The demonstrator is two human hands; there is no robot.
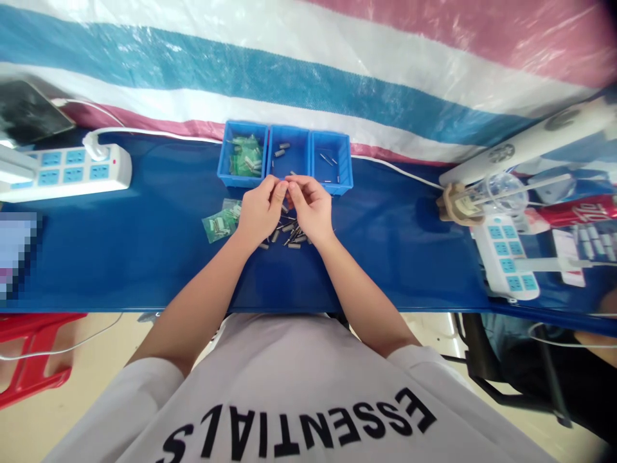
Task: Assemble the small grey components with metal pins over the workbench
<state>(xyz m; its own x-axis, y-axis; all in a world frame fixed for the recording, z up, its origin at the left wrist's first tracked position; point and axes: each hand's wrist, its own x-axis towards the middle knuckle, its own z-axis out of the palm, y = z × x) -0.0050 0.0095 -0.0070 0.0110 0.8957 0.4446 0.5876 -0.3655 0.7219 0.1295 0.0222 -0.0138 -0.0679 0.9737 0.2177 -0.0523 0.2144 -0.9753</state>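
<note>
My left hand (261, 207) and my right hand (312, 209) meet at the fingertips, pinched together just in front of the blue bins. Whatever sits between the fingers is too small and covered to make out. Beneath and between the hands lies a loose pile of small metal cylinders and thin rods (292, 235) on the blue table, partly hidden by my fingers. Beside my left hand are small green-and-clear plastic bags (220, 224) with pale pieces inside. The left blue bin (223, 164) holds similar bags, the middle bin (308, 145) a few metal cylinders, the right bin (346, 161) several thin rods.
A white power strip (116, 168) stands at the table's left, near a screen (17, 251). On the right are another power strip (506, 263), a clear cup (504, 193) and a red package (578, 211). A striped sheet (289, 64) hangs behind. Part of another person shows at far right.
</note>
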